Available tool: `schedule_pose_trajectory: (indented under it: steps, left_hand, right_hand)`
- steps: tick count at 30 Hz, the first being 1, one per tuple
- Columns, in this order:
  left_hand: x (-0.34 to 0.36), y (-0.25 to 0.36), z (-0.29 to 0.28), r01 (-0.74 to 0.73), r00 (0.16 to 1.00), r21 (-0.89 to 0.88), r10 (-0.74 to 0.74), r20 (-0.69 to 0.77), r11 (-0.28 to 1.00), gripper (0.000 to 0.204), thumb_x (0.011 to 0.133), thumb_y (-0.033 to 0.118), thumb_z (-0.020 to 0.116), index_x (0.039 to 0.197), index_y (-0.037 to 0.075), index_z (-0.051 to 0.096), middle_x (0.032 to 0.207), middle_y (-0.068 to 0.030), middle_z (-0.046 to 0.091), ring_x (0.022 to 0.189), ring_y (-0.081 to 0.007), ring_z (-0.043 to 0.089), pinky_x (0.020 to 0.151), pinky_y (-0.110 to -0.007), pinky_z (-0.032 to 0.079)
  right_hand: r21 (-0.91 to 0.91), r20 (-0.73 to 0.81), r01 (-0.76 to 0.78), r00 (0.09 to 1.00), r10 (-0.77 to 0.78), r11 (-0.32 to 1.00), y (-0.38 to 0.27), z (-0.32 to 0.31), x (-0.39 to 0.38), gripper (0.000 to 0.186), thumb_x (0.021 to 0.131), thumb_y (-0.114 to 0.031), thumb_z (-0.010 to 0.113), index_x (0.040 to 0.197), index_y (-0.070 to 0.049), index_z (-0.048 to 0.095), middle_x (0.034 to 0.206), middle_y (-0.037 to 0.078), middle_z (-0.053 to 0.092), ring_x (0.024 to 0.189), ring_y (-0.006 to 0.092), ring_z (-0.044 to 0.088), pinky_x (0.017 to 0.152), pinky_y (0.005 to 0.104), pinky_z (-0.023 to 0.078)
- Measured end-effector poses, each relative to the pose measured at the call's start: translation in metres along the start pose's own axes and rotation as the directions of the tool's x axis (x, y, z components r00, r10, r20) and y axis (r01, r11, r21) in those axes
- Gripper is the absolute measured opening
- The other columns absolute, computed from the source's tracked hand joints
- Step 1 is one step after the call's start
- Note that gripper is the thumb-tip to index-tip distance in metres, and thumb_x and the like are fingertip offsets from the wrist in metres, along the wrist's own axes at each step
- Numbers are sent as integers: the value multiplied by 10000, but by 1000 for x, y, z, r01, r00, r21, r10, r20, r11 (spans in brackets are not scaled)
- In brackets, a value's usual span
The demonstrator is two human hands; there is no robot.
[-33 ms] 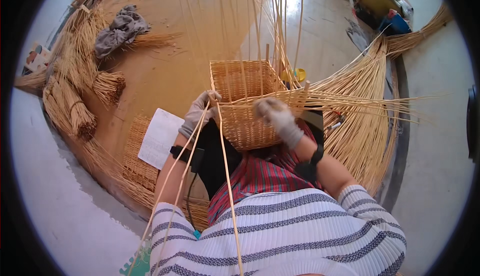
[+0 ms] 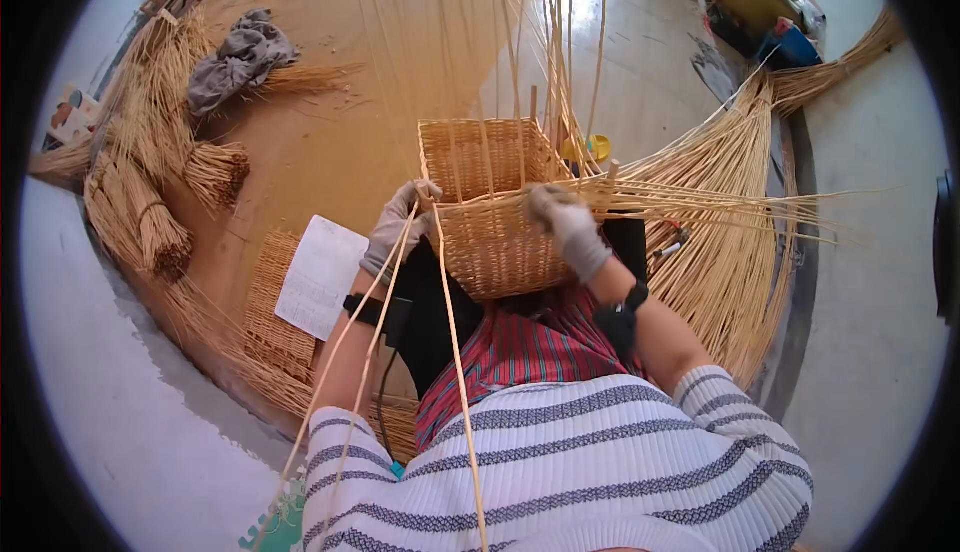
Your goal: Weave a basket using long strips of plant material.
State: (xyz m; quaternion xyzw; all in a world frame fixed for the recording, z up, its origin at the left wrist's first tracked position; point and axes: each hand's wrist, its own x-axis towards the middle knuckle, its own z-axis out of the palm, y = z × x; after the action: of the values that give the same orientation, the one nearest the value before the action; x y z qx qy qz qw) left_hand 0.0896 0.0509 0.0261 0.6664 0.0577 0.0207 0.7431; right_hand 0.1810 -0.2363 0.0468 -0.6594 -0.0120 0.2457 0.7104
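Note:
A square woven wicker basket (image 2: 505,252) rests at my lap, its opening turned up and away from me. Tall upright wicker rods stand out of its rim. My left hand (image 2: 403,217), in a pale glove, is closed round the basket's near left corner, where several long rods (image 2: 448,312) bend down toward me. Close to the near rim, right of its middle, is my gloved right hand (image 2: 568,224). Its fingers are smeared by motion, and whether they hold a rod cannot be told.
A broad fan of loose wicker rods (image 2: 735,222) spreads on the right. Bundled rods (image 2: 150,217) and a grey cloth (image 2: 245,57) lie at the left. A white paper sheet (image 2: 320,277) rests on a flat woven panel (image 2: 268,302). Behind the basket is a yellow object (image 2: 598,148).
My right hand has shifted slightly to the right along the near rim. My left hand stays at the corner, and the basket has hardly moved.

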Motion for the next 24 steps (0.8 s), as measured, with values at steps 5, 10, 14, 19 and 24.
schedule_pose_trajectory:
  steps: [5, 10, 14, 19, 24]
  left_hand:
    - [-5, -3, 21, -123, 949, 332, 209, -238, 935, 230, 893, 70, 753, 1107, 85, 667, 1154, -15, 557, 1064, -150, 582, 952, -308, 495]
    - [-1, -20, 35, -129, 923, 51, 139, -360, 990, 182, 882, -8, 697, 1036, 83, 668, 1172, -43, 542, 1021, -152, 581, 872, -309, 535]
    - [1, -19, 35, -171, 894, 104, 199, -402, 980, 184, 867, -36, 680, 1006, 79, 645, 1084, -6, 551, 915, -117, 580, 799, -262, 515]
    - [10, -22, 45, -211, 906, -59, 173, -385, 976, 208, 868, -40, 667, 1023, 96, 640, 962, 34, 558, 794, -61, 528, 704, -227, 489]
    - [0, -40, 39, -206, 895, 82, 222, -388, 975, 373, 925, 89, 741, 1268, 80, 594, 1210, -23, 604, 1087, -128, 578, 950, -275, 482]
  right_hand:
    - [-64, -164, 314, 933, -320, 947, 3, 28, 14, 253, 950, -56, 711, 1199, -27, 673, 1064, 87, 726, 941, 138, 690, 817, 273, 571]
    - [-646, 340, 694, 635, -694, 318, -100, 129, 63, 488, 954, -43, 647, 1404, -207, 558, 1352, 186, 633, 1125, 285, 679, 917, 343, 552]
    - [-391, 129, 490, 867, -481, 779, -130, 133, 40, 571, 962, -54, 606, 1492, -186, 443, 1306, 229, 634, 1050, 320, 680, 951, 369, 537]
    - [-201, -314, 268, 893, -321, 942, 35, 7, -25, 439, 1014, -46, 565, 1429, 2, 432, 1077, 126, 689, 957, 185, 686, 808, 325, 585]
    - [-679, 300, 567, 794, -530, 466, -16, 75, -18, 323, 1022, -194, 546, 1295, -27, 585, 1175, 195, 713, 1057, 356, 703, 866, 394, 571]
